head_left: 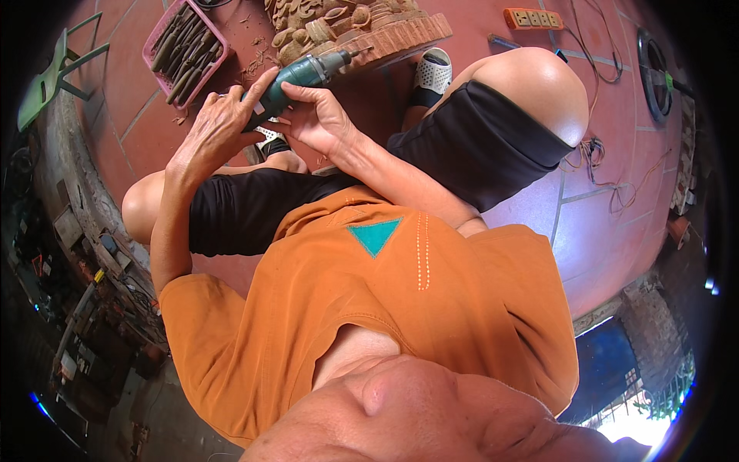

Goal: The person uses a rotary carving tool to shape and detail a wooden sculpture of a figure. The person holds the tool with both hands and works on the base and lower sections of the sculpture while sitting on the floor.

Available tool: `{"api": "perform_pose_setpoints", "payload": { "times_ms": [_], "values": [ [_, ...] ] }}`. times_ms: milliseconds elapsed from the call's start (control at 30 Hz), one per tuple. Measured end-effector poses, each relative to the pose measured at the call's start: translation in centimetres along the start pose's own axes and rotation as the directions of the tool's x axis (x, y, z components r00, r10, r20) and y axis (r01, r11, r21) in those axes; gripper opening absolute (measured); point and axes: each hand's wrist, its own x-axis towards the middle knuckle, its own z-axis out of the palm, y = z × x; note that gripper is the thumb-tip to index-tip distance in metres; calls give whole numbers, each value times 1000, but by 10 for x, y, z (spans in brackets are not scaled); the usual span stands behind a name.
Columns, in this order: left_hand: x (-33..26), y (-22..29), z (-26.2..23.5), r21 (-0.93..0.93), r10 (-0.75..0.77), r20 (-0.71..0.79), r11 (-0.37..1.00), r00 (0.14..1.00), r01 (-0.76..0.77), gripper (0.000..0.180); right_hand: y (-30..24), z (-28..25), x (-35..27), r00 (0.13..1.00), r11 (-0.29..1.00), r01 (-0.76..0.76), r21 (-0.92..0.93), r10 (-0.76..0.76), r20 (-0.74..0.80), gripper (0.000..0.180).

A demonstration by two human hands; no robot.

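Note:
A green die grinder (309,71) with a grey nose and a thin bit is held between my two hands, its front pointing up and to the right. My left hand (212,127) is closed round its rear body, the index finger stretched along the side. From the other side my right hand (327,119) grips it, thumb on the casing and palm partly turned up; some of its fingertips are hidden. Just beyond the nose stands a brown wood carving (346,27) with rounded relief and a ridged base. Whether the bit touches the wood, I cannot tell.
A pink basket (225,52) of carving tools sits at the far left, beside wood shavings (258,61). A green plastic chair (58,73) stands farther left. An orange power strip (533,18), loose cables (593,154) and a black wheel-like ring (654,77) lie on the right.

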Motion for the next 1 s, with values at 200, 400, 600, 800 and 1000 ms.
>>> {"api": "perform_pose_setpoints", "payload": {
  "times_ms": [200, 400, 600, 800, 1000],
  "values": [
    [1, 2, 0, -3, -15, 14, 1000, 1000, 15, 109, 3, -6, 1, 1000, 999, -7, 44, 7, -5, 32],
    [2, 2, 0, -23, -17, 29, 1000, 999, 18, 110, 4, -6, -2, 1000, 999, -2, 53, 3, -18, 34],
    [2, -1, 2, -13, 18, 3, 1000, 1000, -18, 110, 5, -9, -1, 1000, 997, -16, 81, 17, -7, 34],
    [3, 0, 2, -10, 36, -3, 999, 999, -36, 110, 6, -8, -3, 1000, 994, -3, 106, 4, -9, 32],
    [4, -1, 1, -12, 50, -7, 999, 999, -50, 109, 4, -6, -4, 1000, 994, -8, 109, 9, -4, 32]
  ]
}}
